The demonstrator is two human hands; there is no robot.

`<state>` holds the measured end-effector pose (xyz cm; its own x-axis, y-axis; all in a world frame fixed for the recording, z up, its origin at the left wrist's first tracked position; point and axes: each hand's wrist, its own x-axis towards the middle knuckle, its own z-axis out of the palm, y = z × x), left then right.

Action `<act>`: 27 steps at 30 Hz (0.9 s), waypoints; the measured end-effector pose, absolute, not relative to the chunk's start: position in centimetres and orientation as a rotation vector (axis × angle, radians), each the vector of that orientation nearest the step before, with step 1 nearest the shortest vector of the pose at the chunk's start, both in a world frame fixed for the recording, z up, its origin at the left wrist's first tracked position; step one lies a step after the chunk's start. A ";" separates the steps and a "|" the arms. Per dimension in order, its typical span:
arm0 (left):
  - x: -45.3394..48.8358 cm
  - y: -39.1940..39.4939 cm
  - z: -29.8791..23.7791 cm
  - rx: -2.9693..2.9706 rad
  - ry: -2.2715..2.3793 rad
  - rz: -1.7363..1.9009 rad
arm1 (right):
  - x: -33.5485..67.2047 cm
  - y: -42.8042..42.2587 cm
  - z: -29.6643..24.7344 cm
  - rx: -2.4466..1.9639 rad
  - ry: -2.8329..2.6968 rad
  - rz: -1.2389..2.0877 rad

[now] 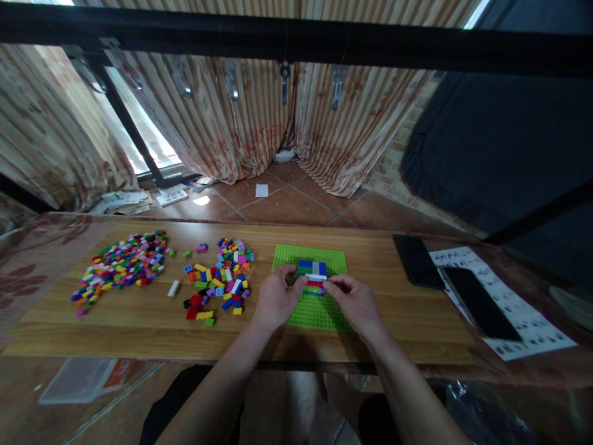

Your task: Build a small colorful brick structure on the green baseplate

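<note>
On the green baseplate (pixel 319 318) is a small block of stacked bricks, with blue bricks (pixel 306 264) and a grey strip at the back and red and purple bricks in front. A long white brick (pixel 317 278) lies across the middle of it. My left hand (pixel 277 296) is curled at the build's left side, its thumb against one end of the white brick. Closed in a pinch, my right hand (pixel 356 301) grips the other end. My fingers hide the build's sides, and whether the white brick is pressed down I cannot tell.
Left of the baseplate lie loose mixed bricks (pixel 215 281) and a larger pile (pixel 125 266). A single white brick (pixel 173 288) rests between them. To the right are a black phone (pixel 479 303), a dark flat case (pixel 417 261) and a printed sheet (pixel 532 343). Everything stands on a wooden table (pixel 139 324).
</note>
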<state>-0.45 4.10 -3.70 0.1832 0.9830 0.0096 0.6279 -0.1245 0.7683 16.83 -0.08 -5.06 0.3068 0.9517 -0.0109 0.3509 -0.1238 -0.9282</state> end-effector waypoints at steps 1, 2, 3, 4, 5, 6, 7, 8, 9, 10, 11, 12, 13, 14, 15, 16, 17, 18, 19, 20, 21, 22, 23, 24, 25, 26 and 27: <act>-0.4 4.1 -3.6 1.833 1.520 0.718 | 16.8 -0.1 -5.1 -1.665 -1.194 0.829; -0.4 4.0 -3.6 1.837 1.524 0.722 | 16.8 -0.1 -5.1 -1.668 -1.189 0.831; -0.4 4.0 -3.6 1.841 1.527 0.731 | 16.8 -0.1 -5.2 -1.669 -1.183 0.835; -0.3 3.9 -3.5 1.843 1.527 0.738 | 16.8 0.0 -5.2 -1.671 -1.177 0.839; -0.3 3.9 -3.5 1.844 1.526 0.739 | 16.8 0.0 -5.3 -1.673 -1.168 0.843; -0.3 3.8 -3.5 1.844 1.525 0.737 | 16.8 0.0 -5.3 -1.674 -1.159 0.847; -0.2 3.8 -3.5 1.842 1.528 0.732 | 16.8 0.1 -5.3 -1.675 -1.151 0.851; -0.2 3.8 -3.5 1.839 1.534 0.727 | 16.8 0.1 -5.3 -1.678 -1.143 0.855; -0.1 3.7 -3.5 1.834 1.540 0.723 | 16.8 0.1 -5.3 -1.681 -1.132 0.858; -0.1 3.7 -3.5 1.828 1.545 0.720 | 16.8 0.2 -5.3 -1.685 -1.118 0.863; 0.0 3.7 -3.5 1.822 1.548 0.717 | 16.8 0.2 -5.3 -1.687 -1.104 0.871; 0.1 3.7 -3.4 1.814 1.550 0.714 | 16.7 0.3 -5.2 -1.685 -1.093 0.879; 0.1 3.7 -3.4 1.806 1.554 0.710 | 16.7 0.3 -5.1 -1.681 -1.083 0.888; 0.2 3.7 -3.3 1.801 1.559 0.706 | 16.6 0.3 -5.1 -1.675 -1.074 0.894; 0.2 3.7 -3.2 1.797 1.566 0.702 | 16.6 0.3 -5.0 -1.669 -1.066 0.897; 0.3 3.7 -3.2 1.794 1.572 0.699 | 16.5 0.3 -5.0 -1.667 -1.062 0.897; 0.3 3.7 -3.1 1.791 1.578 0.698 | 16.5 0.3 -4.9 -1.670 -1.060 0.896; 0.3 3.7 -3.1 1.786 1.582 0.697 | 16.5 0.3 -4.9 -1.678 -1.057 0.894; 0.3 3.7 -3.1 1.782 1.585 0.694 | 16.5 0.3 -4.9 -1.686 -1.054 0.892; 0.3 3.7 -3.1 1.777 1.586 0.690 | 16.5 0.3 -5.0 -1.693 -1.051 0.891; 0.4 3.7 -3.1 1.770 1.587 0.687 | 16.5 0.3 -5.0 -1.697 -1.049 0.890; 0.4 3.7 -3.2 1.763 1.587 0.683 | 16.5 0.3 -5.1 -1.698 -1.047 0.889; 0.4 3.7 -3.2 1.755 1.587 0.682 | 16.5 0.3 -5.1 -1.697 -1.045 0.888; 0.5 3.8 -3.3 1.744 1.586 0.683 | 16.5 0.3 -5.2 -1.696 -1.044 0.888; 0.5 3.8 -3.4 1.730 1.588 0.688 | 16.5 0.3 -5.2 -1.695 -1.045 0.889; 0.6 3.8 -3.5 1.716 1.590 0.694 | 16.5 0.3 -5.2 -1.695 -1.045 0.891; 0.6 3.9 -3.5 1.702 1.594 0.701 | 16.5 0.4 -5.2 -1.696 -1.044 0.895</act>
